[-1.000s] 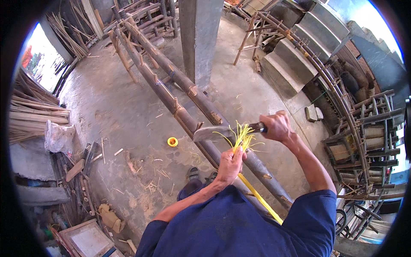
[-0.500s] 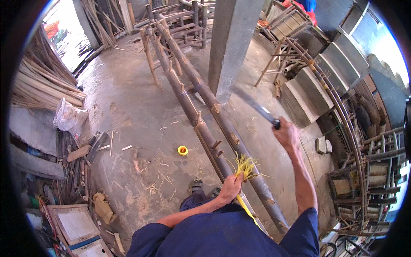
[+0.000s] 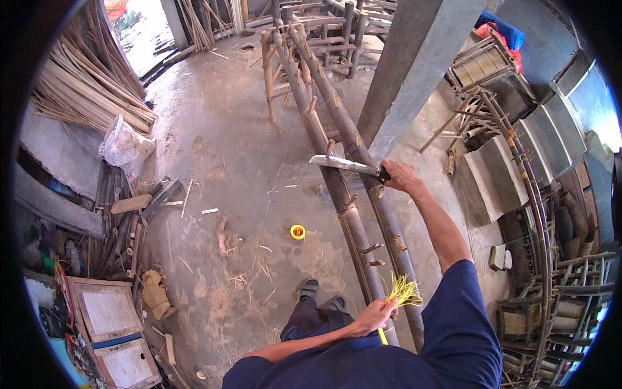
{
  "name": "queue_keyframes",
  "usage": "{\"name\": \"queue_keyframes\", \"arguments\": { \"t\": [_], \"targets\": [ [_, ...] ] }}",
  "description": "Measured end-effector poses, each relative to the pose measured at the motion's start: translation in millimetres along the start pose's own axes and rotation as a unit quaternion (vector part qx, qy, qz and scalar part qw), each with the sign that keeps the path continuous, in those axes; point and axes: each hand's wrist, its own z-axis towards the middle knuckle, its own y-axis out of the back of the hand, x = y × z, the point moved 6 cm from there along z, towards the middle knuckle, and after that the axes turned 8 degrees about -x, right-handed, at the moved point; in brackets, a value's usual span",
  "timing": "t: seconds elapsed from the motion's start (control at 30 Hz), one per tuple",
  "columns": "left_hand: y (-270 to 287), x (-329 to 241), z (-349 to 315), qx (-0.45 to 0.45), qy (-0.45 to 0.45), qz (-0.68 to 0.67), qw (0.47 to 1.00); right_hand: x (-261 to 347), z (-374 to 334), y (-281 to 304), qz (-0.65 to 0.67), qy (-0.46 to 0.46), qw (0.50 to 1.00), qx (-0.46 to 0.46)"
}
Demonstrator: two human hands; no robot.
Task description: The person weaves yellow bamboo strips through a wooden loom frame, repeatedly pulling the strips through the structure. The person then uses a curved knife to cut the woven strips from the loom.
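My right hand point(image 3: 400, 176) is closed round the dark handle of a long knife point(image 3: 346, 164). Its blade points left across two long dark bamboo poles point(image 3: 391, 223), beside a short peg; I cannot tell if it touches. Nearer my body, my left hand point(image 3: 374, 316) grips a bundle of thin yellow strips point(image 3: 405, 291). Their loose ends fan out to the right, and a yellow length hangs below the fist. The poles run side by side away from me, with several short pegs sticking out. Their far ends rest on a wooden trestle point(image 3: 269, 81).
A yellow ring-shaped roll point(image 3: 297, 232) lies on the concrete floor amid scraps. Beyond the poles stands a concrete pillar point(image 3: 414, 71). Bamboo strips point(image 3: 91, 91) and a white sack point(image 3: 124, 146) are at left. Stepped concrete blocks point(image 3: 492, 181) and bamboo frames line the right.
The knife has swung from the right of the poles to across them, its blade now pointing left. My left hand still holds the yellow strips. The whole view has shifted.
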Motion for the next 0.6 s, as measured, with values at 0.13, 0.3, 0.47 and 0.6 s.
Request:
{"name": "queue_keyframes", "arguments": {
  "t": [0.13,0.3,0.47,0.6],
  "targets": [
    [0,-22,-6,-0.001,-0.057,0.108,0.993,13,0,5,-0.014,-0.009,0.998,0.055],
    [0,-9,3,0.046,-0.053,0.137,0.988,15,-27,34,-0.034,0.017,0.997,-0.062],
    [-5,-11,3,0.038,-0.065,0.109,0.991,3,-112,73,0.058,-0.067,0.975,-0.205],
    [-4,-10,9,0.053,0.005,0.063,0.997,60,-209,160,0.198,-0.219,0.935,-0.195]
  ]
}}
